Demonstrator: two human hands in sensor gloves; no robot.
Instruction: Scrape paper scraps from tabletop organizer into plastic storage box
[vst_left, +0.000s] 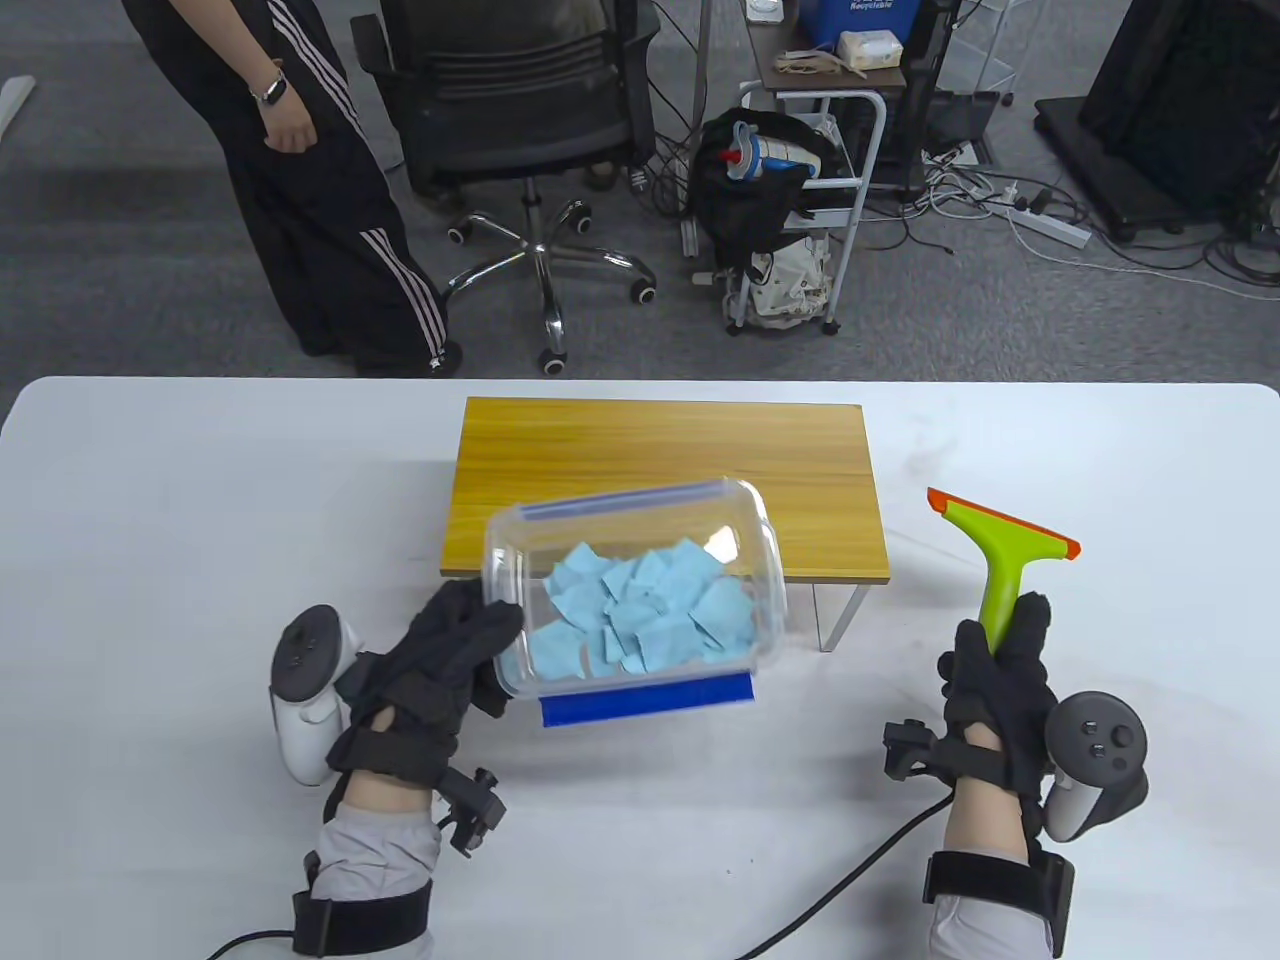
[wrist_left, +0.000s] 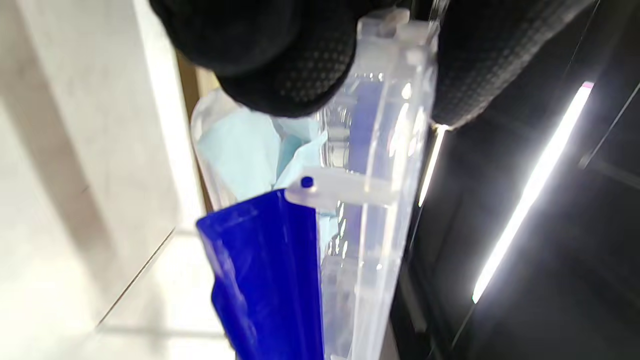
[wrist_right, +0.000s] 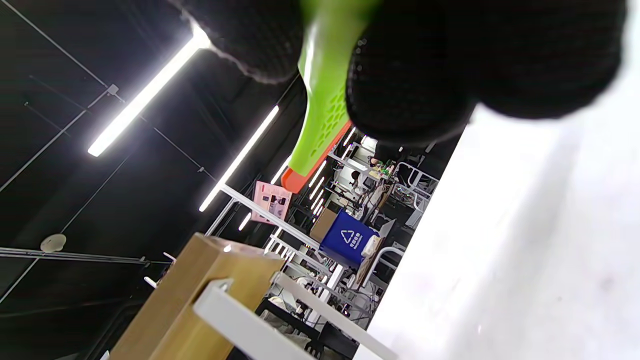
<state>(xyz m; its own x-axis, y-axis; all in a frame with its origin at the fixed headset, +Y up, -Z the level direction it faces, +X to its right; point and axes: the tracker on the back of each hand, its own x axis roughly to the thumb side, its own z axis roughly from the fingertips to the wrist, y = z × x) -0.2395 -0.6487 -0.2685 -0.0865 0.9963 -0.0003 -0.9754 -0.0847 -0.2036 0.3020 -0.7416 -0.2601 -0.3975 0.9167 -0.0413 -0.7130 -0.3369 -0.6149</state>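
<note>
Clear plastic storage box (vst_left: 640, 590) with blue latch, tilted at front edge of wooden tabletop organizer (vst_left: 660, 470), holds light-blue paper scraps (vst_left: 640, 610). Left hand (vst_left: 440, 660) grips box rim. Right hand (vst_left: 1000, 680) fingers wrapped round handle of green scraper with orange blade (vst_left: 1000, 550), raised clear of organizer. Organizer top bare: scraping judged done. Next: set box level on white table (vst_left: 150, 560), put scraper down.

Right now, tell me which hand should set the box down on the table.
Left. The left hand already grips the tilted plastic box full of blue scraps, while the right hand holds the green scraper.

Glossy clear plastic box (vst_left: 640, 590)
</note>
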